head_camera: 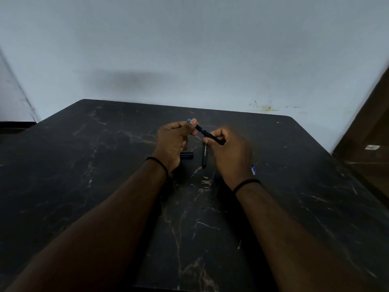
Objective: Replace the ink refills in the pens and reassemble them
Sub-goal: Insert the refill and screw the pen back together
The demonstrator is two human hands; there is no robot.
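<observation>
Both hands grip a slim black pen [207, 134] (blue-tipped).

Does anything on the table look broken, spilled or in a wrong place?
Nothing stands out. Both hands hold one pen; a second pen and a short black piece lie loose on the table, no ink spilled.

Both forearms are showing bare from the bottom edge of the view up to the wrists, with no sleeves covering them. The left hand [174, 140] is wearing a thin black cord band [158, 162] looped closely round its wrist. The right hand [229, 157] is wearing a similar thin black cord band [246, 184], sitting snug against its wrist. The right hand is looking slightly blurred.
</observation>
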